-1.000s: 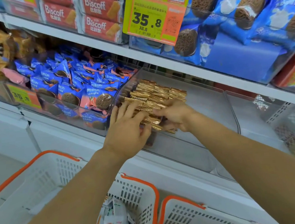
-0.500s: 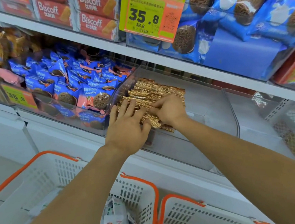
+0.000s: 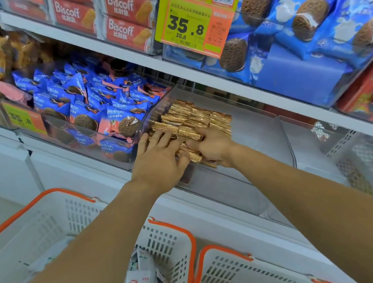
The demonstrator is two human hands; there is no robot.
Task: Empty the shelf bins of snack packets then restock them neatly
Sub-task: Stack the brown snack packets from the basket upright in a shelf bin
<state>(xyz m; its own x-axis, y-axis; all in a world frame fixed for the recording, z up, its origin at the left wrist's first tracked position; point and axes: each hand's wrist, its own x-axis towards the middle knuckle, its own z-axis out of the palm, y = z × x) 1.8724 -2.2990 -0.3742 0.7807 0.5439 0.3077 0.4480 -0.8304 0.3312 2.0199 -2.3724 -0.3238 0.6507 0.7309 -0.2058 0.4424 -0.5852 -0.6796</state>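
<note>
Head view: the gold wafer packets (image 3: 193,122) sit stacked at the front-left corner of the clear shelf bin (image 3: 284,137), against its left wall. The left hand (image 3: 160,157) lies flat on them, fingers straight and spread, its grip holding nothing. The right hand (image 3: 213,148) curls round the near packets at the bin's front edge. The risk I judge: the slick stack shears under uneven pressing, and loose packets tip over the low front edge toward the white baskets (image 3: 167,240) below.

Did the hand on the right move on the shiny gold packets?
Yes. The right hand has slid a little deeper into the clear bin, further over the gold packets and away from the bin's front edge.
</note>
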